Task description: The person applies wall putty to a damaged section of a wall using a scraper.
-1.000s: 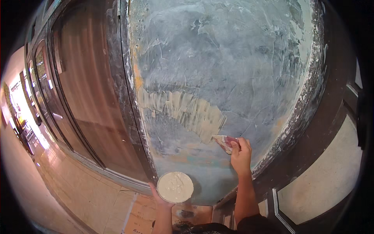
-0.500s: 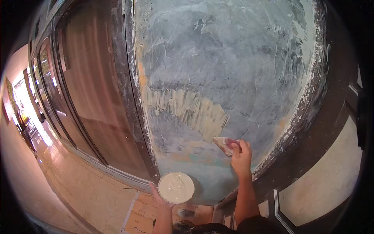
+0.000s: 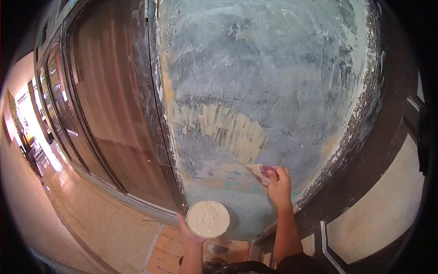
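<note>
My right hand (image 3: 279, 186) is closed on the reddish grip of a putty knife (image 3: 260, 173). Its blade, smeared with pale putty, is at the wall (image 3: 283, 86), just under the lower end of a cream putty band (image 3: 228, 130). That band runs from the wall's left edge down toward the blade, with streaky vertical marks. Low in front of the wall, my left hand (image 3: 188, 229) supports a round tub (image 3: 208, 219) from its left side and underneath. Creamy, lumpy putty fills the tub close to its rim.
Left of the wall stands a dark-framed panel (image 3: 109, 91) with brown glass or curtain. A dark wooden frame with pale panels (image 3: 378, 201) borders the right side. Cardboard (image 3: 164, 251) lies on the tiled floor (image 3: 109, 219) below, and a bright opening shows at far left.
My right hand and the putty knife have shifted slightly down and left along the wall. The tub in my left hand has moved barely to the right.
</note>
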Demonstrator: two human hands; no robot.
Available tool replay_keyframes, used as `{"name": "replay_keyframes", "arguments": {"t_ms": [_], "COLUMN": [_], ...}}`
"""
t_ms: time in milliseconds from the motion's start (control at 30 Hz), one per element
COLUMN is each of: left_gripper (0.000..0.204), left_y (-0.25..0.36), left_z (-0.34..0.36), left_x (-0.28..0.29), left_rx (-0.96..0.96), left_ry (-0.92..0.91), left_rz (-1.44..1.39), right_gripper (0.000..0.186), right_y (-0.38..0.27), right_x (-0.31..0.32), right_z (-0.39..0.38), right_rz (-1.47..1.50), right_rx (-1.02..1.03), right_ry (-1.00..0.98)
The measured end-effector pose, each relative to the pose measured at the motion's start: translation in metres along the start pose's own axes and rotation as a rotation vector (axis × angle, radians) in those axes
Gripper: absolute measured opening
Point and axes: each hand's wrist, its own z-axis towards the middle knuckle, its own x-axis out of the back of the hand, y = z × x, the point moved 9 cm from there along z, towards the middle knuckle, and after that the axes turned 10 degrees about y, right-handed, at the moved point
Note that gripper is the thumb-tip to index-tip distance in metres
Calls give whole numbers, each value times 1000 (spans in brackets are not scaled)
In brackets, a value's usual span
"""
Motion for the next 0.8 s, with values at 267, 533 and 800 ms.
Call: {"name": "replay_keyframes", "arguments": {"t_ms": [267,533,800], "left_gripper": [101,101,100], "left_y": [2,-2,2], "left_z": [-2,2,1], "left_x": [-1,1,-1], "left_rx": [-22,16,9], "left_ry": [-11,-21,2], "left_rz": [-17,-5,4], "right_gripper": [16,10,9], "right_y": [-21,0,-12], "right_x": [6,-2,18], "right_z": [22,0,22], "right_rz": [-61,-85,6], "right_rx": [65,90,43], "right_ry": [43,-49,75]}}
